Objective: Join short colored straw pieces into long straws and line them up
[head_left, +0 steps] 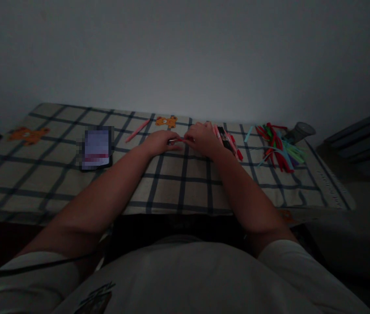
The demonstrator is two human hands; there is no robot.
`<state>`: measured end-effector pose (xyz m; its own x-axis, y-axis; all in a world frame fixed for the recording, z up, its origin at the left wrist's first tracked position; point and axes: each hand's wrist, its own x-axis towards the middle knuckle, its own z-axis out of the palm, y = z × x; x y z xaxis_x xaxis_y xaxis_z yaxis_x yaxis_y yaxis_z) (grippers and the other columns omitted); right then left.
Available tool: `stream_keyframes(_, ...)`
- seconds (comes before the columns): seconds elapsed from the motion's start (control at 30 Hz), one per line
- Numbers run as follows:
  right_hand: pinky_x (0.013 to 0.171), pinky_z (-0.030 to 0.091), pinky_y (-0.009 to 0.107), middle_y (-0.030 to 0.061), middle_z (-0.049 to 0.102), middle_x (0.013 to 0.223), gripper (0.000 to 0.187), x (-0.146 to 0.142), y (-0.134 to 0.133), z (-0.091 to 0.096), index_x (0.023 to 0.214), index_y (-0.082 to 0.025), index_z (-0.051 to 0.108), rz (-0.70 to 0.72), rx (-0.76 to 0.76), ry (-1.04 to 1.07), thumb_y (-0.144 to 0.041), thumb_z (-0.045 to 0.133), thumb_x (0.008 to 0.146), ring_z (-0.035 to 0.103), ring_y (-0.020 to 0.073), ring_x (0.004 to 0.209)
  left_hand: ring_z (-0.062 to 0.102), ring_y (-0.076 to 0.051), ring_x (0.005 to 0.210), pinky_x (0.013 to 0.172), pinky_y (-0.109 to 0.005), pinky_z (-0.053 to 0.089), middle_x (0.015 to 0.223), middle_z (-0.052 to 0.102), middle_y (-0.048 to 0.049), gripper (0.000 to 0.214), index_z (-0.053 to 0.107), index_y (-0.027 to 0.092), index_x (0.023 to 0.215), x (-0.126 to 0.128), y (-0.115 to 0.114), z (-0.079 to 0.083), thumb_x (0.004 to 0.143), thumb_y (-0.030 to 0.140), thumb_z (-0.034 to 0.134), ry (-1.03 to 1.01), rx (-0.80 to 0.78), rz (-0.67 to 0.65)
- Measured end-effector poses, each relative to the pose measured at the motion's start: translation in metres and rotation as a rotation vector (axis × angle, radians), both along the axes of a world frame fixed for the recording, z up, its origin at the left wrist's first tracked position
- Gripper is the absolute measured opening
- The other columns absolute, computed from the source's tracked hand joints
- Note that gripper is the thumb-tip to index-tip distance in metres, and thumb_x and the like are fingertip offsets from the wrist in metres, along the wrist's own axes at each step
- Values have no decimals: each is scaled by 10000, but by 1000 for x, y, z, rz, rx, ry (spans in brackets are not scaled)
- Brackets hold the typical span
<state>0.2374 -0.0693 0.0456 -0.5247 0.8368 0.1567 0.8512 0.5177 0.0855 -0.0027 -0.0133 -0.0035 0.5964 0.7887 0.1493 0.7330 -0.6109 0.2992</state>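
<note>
Close together over the middle of the table are my left hand (161, 143) and my right hand (203, 138). A thin reddish strip (181, 140) runs between their fingertips, and both hands pinch it. A small dark and pale bit shows at my left fingertips, too small to name. Just right of my right hand lies a bunch of pink, red and black pens (227, 140), partly hidden behind that hand. One pink pen (137, 131) lies apart, up and left of my left hand.
A checked tablecloth (168, 183) with bear prints covers the table, which stands against a grey wall. At the left sits a blurred dark-edged device (96, 148). A heap of colourful strips (278, 150) and a tipped clear cup (303, 130) lie at the right.
</note>
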Motion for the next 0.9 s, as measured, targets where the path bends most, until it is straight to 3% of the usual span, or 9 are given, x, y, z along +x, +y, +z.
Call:
stream_keyframes(0.17, 1053, 346, 498, 171, 834, 1339, 408, -13, -6, -1, 1371, -238, 909, -2, -28, -72, -358, 538, 1252, 601, 376, 1334, 757, -263, 945, 809, -340, 474, 1026, 882, -80, 400, 898, 235, 1289, 2, 0, -4, 1074, 541, 755, -101, 12, 28)
stream_keyframes(0.3, 1052, 371, 502, 189, 845, 1353, 398, -18, -10, 1, 1385, -196, 897, -49, -18, -99, -322, 545, 1248, 614, 375, 1329, 709, -241, 867, 761, -339, 422, 951, 848, -63, 335, 899, 213, 1221, 4, -2, -4, 1045, 477, 792, -135, -26, 95)
stream_keyframes(0.5, 1083, 394, 507, 169, 846, 1412, 384, -18, -12, 1, 1381, -214, 897, -48, 10, -106, -283, 543, 1248, 633, 370, 1366, 648, -213, 817, 755, -332, 390, 882, 784, -31, 220, 887, 200, 1125, 7, -5, 1, 1003, 379, 845, -187, -84, 160)
stream_keyframes(0.63, 1106, 396, 518, 173, 841, 1443, 377, -22, -11, -3, 1458, -224, 866, -32, -9, -141, -279, 570, 1231, 626, 378, 1394, 663, -216, 848, 794, -324, 427, 891, 785, -25, 179, 892, 194, 1090, 4, 0, 1, 984, 334, 855, -243, -117, 167)
stream_keyframes(0.9, 1146, 401, 503, 178, 814, 1513, 477, -28, -8, -12, 1691, -251, 723, -17, -24, -150, -287, 564, 1243, 642, 376, 1429, 778, -291, 1054, 954, -370, 561, 1083, 879, -76, 295, 929, 205, 1239, -4, 11, -1, 1015, 358, 815, -312, -135, 222)
